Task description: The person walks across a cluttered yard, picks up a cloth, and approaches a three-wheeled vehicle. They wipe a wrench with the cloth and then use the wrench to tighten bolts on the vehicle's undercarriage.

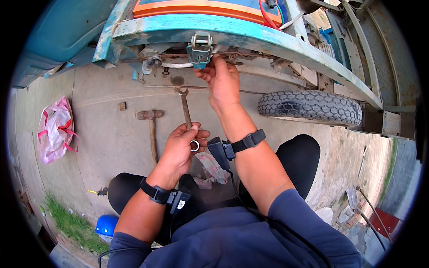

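Note:
My left hand (181, 145) is closed round a combination wrench (185, 109). Its open jaw points away from me, and the ring end (194, 145) shows below my fingers. My right hand (223, 82) reaches under the turquoise frame rail (250, 33), right beside a blue metal bracket (199, 51) with a bolt through its top. The fingers there are curled, with the tips partly hidden by the bracket and the parts under the rail. What they grip cannot be made out. A black strap with a small device sits on each wrist.
On the concrete lie a hammer (152, 120), a small brownish block (122, 106) and a pink-and-white plastic bag (57, 129). A tyre (310, 107) stands right of my right forearm. Above the rail is an orange-edged box (178, 8) with cables. A blue helmet (106, 224) lies lower left.

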The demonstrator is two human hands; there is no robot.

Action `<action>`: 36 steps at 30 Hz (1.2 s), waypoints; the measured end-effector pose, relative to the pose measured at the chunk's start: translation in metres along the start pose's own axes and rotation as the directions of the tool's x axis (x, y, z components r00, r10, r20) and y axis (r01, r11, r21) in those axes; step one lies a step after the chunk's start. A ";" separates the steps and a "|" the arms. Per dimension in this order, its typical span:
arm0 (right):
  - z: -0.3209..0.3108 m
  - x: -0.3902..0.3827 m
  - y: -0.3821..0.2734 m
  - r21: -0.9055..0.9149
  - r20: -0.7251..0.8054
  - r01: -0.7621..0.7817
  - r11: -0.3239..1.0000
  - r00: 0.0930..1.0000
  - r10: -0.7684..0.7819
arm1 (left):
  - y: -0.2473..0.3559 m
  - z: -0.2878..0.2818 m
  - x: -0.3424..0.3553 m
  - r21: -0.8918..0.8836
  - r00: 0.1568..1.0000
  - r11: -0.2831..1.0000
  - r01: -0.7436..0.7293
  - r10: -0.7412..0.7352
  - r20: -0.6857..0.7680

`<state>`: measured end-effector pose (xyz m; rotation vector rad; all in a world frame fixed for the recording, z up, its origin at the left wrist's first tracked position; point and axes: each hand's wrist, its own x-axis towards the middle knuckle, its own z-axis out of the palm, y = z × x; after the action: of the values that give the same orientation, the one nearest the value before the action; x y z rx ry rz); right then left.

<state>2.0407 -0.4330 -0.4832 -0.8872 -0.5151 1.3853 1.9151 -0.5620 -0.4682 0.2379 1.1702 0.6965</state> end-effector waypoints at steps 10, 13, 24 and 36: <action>-0.002 0.003 -0.006 0.076 -0.104 -0.135 0.988 0.984 0.143 | 0.001 0.001 0.001 -0.019 1.000 1.000 0.007 -0.007 0.008; -0.003 0.004 -0.005 0.089 -0.131 -0.175 0.981 0.974 0.186 | 0.001 0.001 0.001 -0.027 1.000 1.000 0.003 -0.003 0.009; -0.005 0.006 -0.005 0.100 -0.113 -0.180 0.979 0.975 0.191 | -0.001 0.002 0.002 -0.021 1.000 1.000 -0.003 0.003 -0.001; -0.015 0.017 -0.011 0.021 -0.093 -0.281 0.959 0.955 0.282 | 0.000 0.002 0.002 -0.032 1.000 1.000 0.001 -0.001 0.008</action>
<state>2.0620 -0.4198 -0.4862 -1.0450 -0.3172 1.5918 1.9172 -0.5602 -0.4685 0.2133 1.1504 0.7117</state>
